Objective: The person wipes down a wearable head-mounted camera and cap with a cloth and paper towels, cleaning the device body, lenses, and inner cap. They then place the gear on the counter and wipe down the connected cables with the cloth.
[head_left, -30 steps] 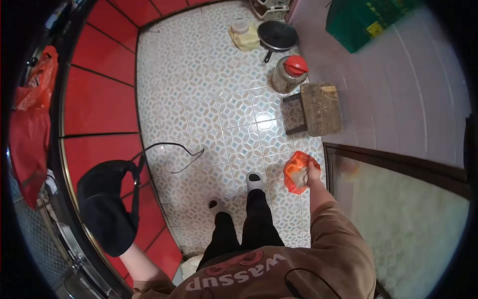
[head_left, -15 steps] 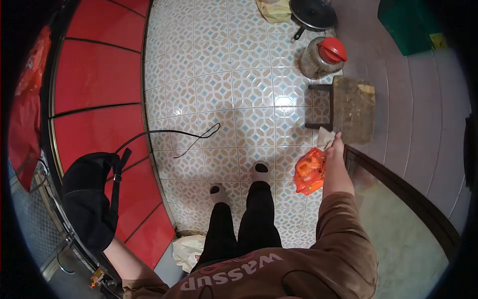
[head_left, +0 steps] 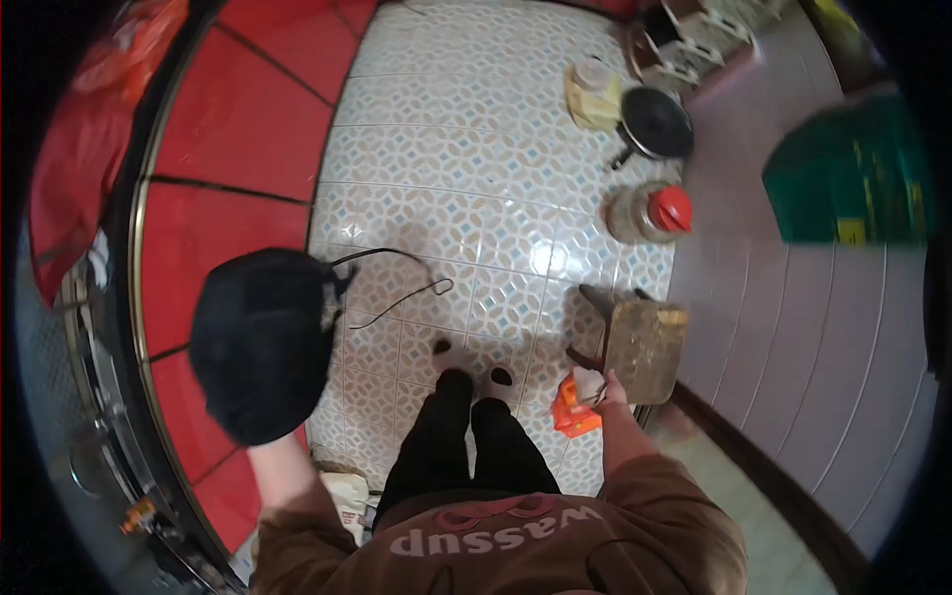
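A black cap (head_left: 263, 342) with a long thin black cord (head_left: 402, 293) trailing from it is held up by my left hand, in front of the red cabinet doors. The cap covers that hand and its fingers; only the wrist shows below. My right hand (head_left: 613, 390) is closed on an orange-red plastic bag (head_left: 572, 412) and a crumpled whitish cloth (head_left: 589, 385). The bag hangs low above the floor, with orange pieces showing through it. A worn wooden stool (head_left: 645, 347) stands right beside my right hand.
Along the right wall are a lidded jar (head_left: 635, 216), a black frying pan (head_left: 657, 123), a yellow bag (head_left: 593, 104) and a rack (head_left: 694, 40). A green box (head_left: 848, 178) is at the wall. Red cabinets (head_left: 228, 218) line the left. A whitish bag (head_left: 347, 496) lies by my legs.
My view has shifted, so the stool, jar and pan sit lower. My left hand has brought the cap inward from the cabinets. The right hand still holds the bag, now overlapping the stool's near edge.
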Action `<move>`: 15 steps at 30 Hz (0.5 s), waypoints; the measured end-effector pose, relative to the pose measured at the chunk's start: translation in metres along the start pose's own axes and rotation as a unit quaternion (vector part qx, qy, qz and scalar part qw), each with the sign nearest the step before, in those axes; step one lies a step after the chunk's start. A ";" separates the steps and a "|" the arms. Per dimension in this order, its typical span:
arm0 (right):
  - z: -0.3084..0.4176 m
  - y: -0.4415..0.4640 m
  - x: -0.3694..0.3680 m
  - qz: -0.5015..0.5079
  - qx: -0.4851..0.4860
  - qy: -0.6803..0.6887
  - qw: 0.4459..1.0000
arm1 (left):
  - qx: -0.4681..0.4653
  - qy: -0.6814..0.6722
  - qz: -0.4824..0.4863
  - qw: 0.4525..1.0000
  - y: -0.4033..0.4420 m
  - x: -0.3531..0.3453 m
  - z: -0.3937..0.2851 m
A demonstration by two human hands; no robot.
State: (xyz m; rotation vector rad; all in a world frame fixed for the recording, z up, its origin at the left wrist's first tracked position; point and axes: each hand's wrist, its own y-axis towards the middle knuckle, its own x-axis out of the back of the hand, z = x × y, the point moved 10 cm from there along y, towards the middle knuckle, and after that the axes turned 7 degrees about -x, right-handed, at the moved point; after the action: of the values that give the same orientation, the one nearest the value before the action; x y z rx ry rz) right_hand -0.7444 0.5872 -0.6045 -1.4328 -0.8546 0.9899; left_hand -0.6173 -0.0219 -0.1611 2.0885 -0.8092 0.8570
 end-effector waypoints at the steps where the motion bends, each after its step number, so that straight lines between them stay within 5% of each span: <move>1: 0.002 -0.004 -0.029 0.034 -0.034 -0.075 0.996 | 0.028 -0.028 -0.014 0.999 0.014 -0.007 0.010; 8: 0.041 -0.185 -0.359 0.241 0.106 -0.257 0.930 | 0.131 -0.147 -0.129 0.972 0.066 -0.002 0.044; 12: 0.022 -0.348 -0.557 0.395 0.303 -0.330 0.802 | 0.139 -0.146 -0.170 0.965 0.125 -0.007 0.019; 14: -0.010 -0.428 -0.626 0.454 0.441 -0.381 0.674 | 0.144 -0.138 -0.185 0.962 0.134 -0.009 0.004; 15: -0.036 -0.469 -0.651 0.523 0.505 -0.406 0.554 | 0.147 -0.136 -0.192 0.961 0.139 -0.016 -0.003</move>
State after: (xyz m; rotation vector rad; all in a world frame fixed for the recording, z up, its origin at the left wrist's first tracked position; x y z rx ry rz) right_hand -0.9434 0.0208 -0.0710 -0.1915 0.2720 2.6085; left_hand -0.7321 -0.0896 -0.1194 2.5540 -0.3996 0.5076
